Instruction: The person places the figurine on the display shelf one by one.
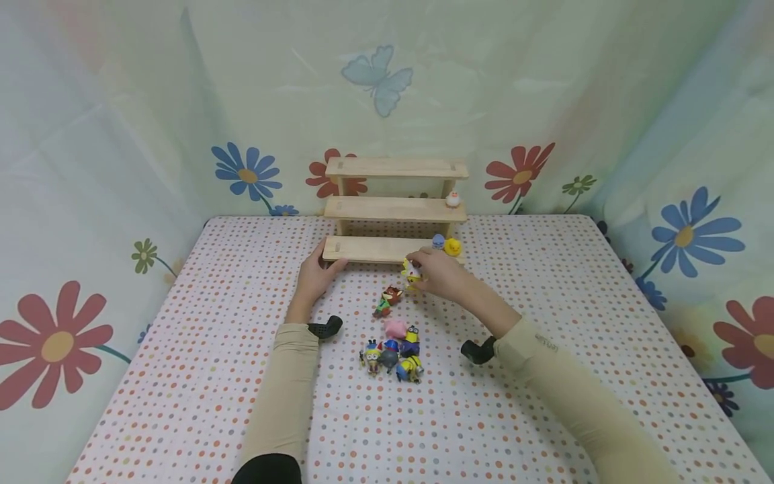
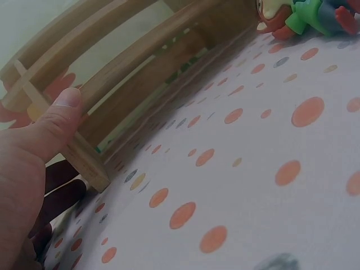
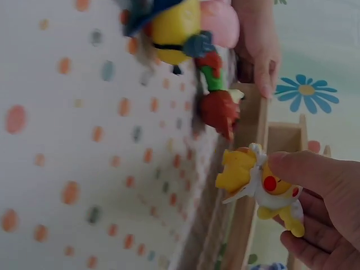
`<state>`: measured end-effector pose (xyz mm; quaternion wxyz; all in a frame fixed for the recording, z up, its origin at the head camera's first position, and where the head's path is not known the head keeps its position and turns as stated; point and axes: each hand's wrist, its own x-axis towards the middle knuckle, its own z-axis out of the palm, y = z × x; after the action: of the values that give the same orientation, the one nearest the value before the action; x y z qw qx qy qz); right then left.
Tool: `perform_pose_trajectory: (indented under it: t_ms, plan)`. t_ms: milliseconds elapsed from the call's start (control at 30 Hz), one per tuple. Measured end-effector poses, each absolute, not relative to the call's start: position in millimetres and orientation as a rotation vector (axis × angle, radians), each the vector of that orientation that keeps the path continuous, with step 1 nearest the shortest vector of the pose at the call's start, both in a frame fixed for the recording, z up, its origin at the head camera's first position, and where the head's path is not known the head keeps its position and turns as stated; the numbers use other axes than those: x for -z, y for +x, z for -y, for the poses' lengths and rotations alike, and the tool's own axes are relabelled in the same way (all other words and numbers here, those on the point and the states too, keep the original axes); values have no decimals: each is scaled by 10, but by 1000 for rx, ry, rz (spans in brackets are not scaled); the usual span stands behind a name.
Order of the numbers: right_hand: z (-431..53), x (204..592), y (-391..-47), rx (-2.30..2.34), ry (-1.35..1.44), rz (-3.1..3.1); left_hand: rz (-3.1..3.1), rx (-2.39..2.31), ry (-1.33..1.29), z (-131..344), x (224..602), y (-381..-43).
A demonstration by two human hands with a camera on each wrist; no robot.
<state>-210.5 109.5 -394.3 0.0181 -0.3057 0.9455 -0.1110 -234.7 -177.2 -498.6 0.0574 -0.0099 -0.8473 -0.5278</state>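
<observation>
At the left end of the wooden stepped shelf [image 1: 375, 249], my left hand [image 1: 313, 277] grips the lowest tier, thumb over its front and fingers round the outer side. My right hand [image 1: 444, 274] pinches a yellow-and-white Pikachu figurine [image 3: 275, 185] just in front of that tier's right part. In the right wrist view the figurine lies tilted between thumb and fingers. A fox figurine [image 1: 387, 301] in green lies on the cloth below it. On the lowest tier, by my right hand, sit a yellow duck figurine [image 1: 452, 247] and a small blue-purple figurine [image 1: 438, 241].
A small white figurine [image 1: 453, 199] stands at the right end of the middle tier. Nearer the body, several figurines cluster on the dotted cloth [image 1: 230, 376], among them a pink one [image 1: 396, 329] and a Minion [image 1: 410, 369]. A flowered curtain [image 1: 423, 81] hangs behind the shelf.
</observation>
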Motion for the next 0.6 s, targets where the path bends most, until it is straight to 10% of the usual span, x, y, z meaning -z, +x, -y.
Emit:
perform_pose_trajectory:
  t_ms: [600]
  plan:
    - [-1112, 3726, -2593, 67, -786, -3127, 2588, 1590, -22, 1792, 4996, -2366]
